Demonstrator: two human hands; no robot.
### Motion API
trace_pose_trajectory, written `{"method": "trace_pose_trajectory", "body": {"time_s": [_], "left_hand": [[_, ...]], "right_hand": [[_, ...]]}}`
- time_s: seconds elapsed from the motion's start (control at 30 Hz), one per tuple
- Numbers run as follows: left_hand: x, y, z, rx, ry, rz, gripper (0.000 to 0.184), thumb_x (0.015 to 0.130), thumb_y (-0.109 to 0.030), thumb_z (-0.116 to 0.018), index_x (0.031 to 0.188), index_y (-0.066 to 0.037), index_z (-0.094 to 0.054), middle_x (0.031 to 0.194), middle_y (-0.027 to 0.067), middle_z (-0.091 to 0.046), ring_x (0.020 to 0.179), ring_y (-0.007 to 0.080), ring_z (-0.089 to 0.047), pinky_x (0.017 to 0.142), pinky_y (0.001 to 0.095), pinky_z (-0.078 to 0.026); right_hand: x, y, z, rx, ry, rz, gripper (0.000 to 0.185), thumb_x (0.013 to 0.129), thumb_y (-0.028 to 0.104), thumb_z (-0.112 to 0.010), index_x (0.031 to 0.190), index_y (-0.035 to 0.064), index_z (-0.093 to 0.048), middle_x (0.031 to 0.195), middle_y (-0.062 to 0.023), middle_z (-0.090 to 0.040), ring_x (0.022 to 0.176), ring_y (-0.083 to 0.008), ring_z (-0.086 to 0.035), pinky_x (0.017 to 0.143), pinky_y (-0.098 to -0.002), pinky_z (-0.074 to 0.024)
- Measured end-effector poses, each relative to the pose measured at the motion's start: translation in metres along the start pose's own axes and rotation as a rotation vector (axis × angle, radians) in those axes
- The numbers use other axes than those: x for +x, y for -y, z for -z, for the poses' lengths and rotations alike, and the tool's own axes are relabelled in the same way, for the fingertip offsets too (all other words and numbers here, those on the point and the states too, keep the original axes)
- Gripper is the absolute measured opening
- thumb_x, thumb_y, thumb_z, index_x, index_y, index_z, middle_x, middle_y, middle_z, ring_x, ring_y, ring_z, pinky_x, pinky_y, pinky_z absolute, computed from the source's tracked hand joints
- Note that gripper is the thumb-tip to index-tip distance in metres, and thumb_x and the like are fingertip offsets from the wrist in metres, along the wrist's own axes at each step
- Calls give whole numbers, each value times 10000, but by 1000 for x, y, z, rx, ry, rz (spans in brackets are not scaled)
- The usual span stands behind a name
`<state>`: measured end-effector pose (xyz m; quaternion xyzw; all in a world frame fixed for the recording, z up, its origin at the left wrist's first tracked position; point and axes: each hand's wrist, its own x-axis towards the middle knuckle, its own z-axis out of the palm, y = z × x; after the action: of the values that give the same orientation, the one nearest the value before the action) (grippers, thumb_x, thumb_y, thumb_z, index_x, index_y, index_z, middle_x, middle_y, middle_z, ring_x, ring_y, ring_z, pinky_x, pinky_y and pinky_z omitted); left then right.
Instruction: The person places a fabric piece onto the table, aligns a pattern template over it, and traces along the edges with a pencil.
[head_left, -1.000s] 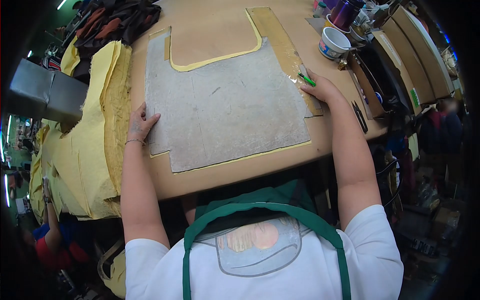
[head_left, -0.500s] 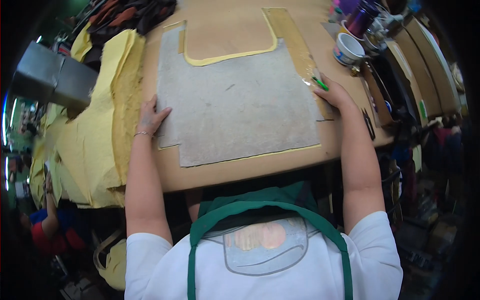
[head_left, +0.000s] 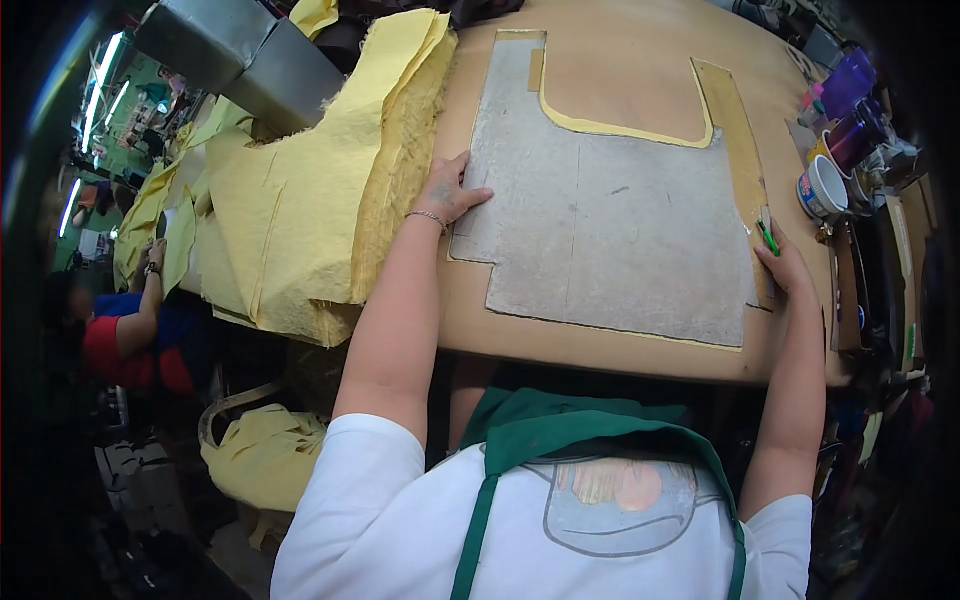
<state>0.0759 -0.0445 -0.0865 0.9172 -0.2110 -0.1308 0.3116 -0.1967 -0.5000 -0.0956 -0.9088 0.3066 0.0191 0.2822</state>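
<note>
A grey pattern board with a U-shaped cutout lies flat on the tan table, and a thin edge of yellow material shows from under it. My left hand rests at the board's left edge, thumb spread onto its surface and fingers apart. At the board's right edge, on the brown strip, my right hand has its fingers closed round a green pen. The right hand's fingertips are partly hidden.
A thick stack of yellow fabric lies left of the board, beside a grey metal box. A white tub and a purple cup stand at the right. A co-worker is at the far left.
The view has swung left, so the board, both hands and the yellow stack appear further right. Both hands remain at the board's edges, and the green pen is still in my right hand.
</note>
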Motion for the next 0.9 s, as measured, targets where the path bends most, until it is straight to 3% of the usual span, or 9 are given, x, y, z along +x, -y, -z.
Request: {"method": "trace_pose_trajectory", "body": {"time_s": [0.17, 0.37, 0.6, 0.9], "left_hand": [[-1, -1, 0, 159, 4, -16, 793, 632, -318, -732, 1261, 10, -375, 1095, 191, -419, 1008, 286, -465, 912, 292, -371], [1, 4, -2, 128, -15, -35, 778, 639, -322, -722, 1251, 20, -385, 1079, 196, -423, 1005, 297, -457, 907, 293, -366], [2, 9, -4, 133, -37, -66, 769, 645, -322, -723, 1244, 27, -393, 1019, 169, -437, 926, 264, -480, 846, 294, -406], [1, 5, -4, 73, -32, -43, 787, 642, -308, -737, 1254, 32, -378, 1034, 162, -424, 928, 247, -489, 860, 294, -412]], "right_hand": [[-5, 9, 2, -13, 13, -6, 679, 769, 196, -607, 1327, 23, -262, 1261, -194, -427, 1175, -268, -417, 965, -306, -314], [-4, 7, 0, -67, 3, 10, 683, 774, 207, -601, 1333, 33, -251, 1257, -193, -431, 1168, -280, -422, 962, -309, -318], [-7, 9, 1, -88, -4, -1, 702, 764, 248, -617, 1341, 82, -253, 1208, -209, -469, 1114, -309, -467, 929, -331, -355], [-8, 12, 0, -71, -11, -25, 731, 749, 286, -634, 1341, 86, -254, 1183, -215, -487, 1085, -316, -488, 907, -340, -376]]}}
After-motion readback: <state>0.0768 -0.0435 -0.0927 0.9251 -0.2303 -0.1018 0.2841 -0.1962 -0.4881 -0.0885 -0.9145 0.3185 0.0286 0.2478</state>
